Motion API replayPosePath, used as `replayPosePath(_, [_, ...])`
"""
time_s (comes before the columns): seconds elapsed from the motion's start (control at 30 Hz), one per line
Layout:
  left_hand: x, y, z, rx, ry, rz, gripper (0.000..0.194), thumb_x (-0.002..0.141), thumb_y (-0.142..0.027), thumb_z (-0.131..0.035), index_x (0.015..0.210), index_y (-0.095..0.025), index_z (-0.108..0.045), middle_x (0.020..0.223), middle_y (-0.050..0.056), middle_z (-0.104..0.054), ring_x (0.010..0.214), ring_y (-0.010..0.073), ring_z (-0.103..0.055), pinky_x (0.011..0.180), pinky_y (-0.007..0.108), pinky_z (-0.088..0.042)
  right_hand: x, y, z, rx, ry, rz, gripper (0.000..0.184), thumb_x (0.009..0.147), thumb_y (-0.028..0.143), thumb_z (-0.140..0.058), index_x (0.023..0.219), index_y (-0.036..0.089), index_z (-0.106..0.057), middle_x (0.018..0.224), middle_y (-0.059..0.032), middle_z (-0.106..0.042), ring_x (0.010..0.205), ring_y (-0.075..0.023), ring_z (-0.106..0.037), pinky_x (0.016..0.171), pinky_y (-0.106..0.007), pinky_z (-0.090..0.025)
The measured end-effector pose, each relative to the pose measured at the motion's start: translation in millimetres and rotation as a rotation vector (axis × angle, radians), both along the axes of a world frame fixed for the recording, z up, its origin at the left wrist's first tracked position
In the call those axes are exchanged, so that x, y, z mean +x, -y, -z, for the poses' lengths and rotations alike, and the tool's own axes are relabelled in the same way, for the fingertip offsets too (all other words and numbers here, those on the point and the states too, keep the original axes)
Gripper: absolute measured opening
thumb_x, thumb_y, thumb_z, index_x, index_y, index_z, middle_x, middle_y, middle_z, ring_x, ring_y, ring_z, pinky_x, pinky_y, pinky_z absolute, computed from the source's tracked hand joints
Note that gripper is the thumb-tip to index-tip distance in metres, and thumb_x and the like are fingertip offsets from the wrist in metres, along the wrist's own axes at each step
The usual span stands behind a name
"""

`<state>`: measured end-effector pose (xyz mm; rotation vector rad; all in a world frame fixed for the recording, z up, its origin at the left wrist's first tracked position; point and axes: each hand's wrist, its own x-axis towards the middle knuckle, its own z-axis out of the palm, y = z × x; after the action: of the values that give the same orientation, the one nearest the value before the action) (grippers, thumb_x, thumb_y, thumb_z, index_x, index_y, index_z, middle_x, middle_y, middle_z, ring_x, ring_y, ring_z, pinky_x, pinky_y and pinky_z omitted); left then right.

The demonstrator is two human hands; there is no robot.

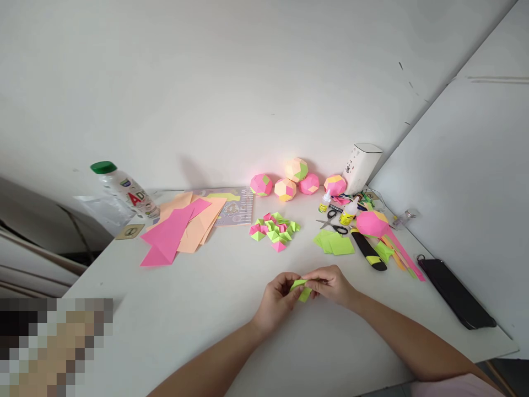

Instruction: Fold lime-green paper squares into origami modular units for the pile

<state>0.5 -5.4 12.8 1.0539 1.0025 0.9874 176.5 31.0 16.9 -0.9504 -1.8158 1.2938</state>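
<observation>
A small piece of green paper (304, 294), partly folded, is held between both hands above the near middle of the table. My left hand (278, 299) pinches its left side with thumb and fingers. From the right, my right hand (330, 284) grips its upper edge between thumb and forefinger. Fingers hide parts of the paper. Straight beyond the hands lies a pile of folded green and pink paper units (275, 229). To its right is a small stack of flat green paper squares (334, 242).
Pink and peach sheets (177, 234) lie at left by a bottle (124, 190) and a notebook (242, 212). Paper balls (261, 185) line the wall. Scissors (339, 229), glue bottles (348, 212), a utility knife (367, 249) and a black phone-like slab (454, 292) are at right.
</observation>
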Motion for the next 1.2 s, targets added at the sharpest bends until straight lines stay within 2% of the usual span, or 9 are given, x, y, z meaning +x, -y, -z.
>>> replayPosePath(0.17, [0.4,-0.6,4.8,0.014,0.010,-0.025,0.029,0.073,-0.041,-0.063,0.083,-0.014,-0.056,0.066,-0.001,-0.056,0.052,0.0074,-0.045,0.044,0.018,-0.037,0.1,0.2,-0.9,-0.017,0.003,-0.005,0.020,0.077,0.028,-0.062,0.086,0.013,-0.071,0.063,-0.0037,-0.067,0.045,-0.0131,-0.063,0.041,-0.021,-0.052])
replayPosePath(0.37, [-0.5,-1.3,3.4,0.040,-0.028,-0.020,0.027,0.075,-0.040,-0.061,0.079,-0.013,-0.058,0.060,-0.002,-0.053,0.048,0.0063,-0.041,0.043,0.018,-0.036,-0.1,0.6,-4.7,-0.034,0.029,-0.034,0.020,0.079,0.028,-0.060,0.085,0.013,-0.071,0.054,-0.0013,-0.063,0.043,-0.0117,-0.060,0.041,-0.020,-0.051])
replayPosePath(0.83, [-2.0,1.4,1.0,0.071,-0.063,-0.028,0.021,0.076,-0.035,-0.058,0.071,-0.015,-0.053,0.058,-0.003,-0.050,0.047,0.0064,-0.039,0.043,0.018,-0.032,-0.4,1.8,-8.3,-0.186,0.037,-0.083,0.021,0.080,0.031,-0.059,0.080,0.012,-0.069,0.048,0.0006,-0.058,0.040,-0.0103,-0.057,0.040,-0.020,-0.047])
replayPosePath(1.2, [-2.8,2.2,-2.0,0.052,-0.043,-0.099,0.021,0.077,-0.033,-0.055,0.067,-0.017,-0.047,0.057,-0.005,-0.045,0.047,0.0063,-0.037,0.045,0.019,-0.031,0.2,0.0,-8.2,-0.255,0.005,-0.080,0.022,0.079,0.033,-0.060,0.077,0.012,-0.067,0.047,0.0021,-0.058,0.038,-0.0097,-0.056,0.038,-0.018,-0.045])
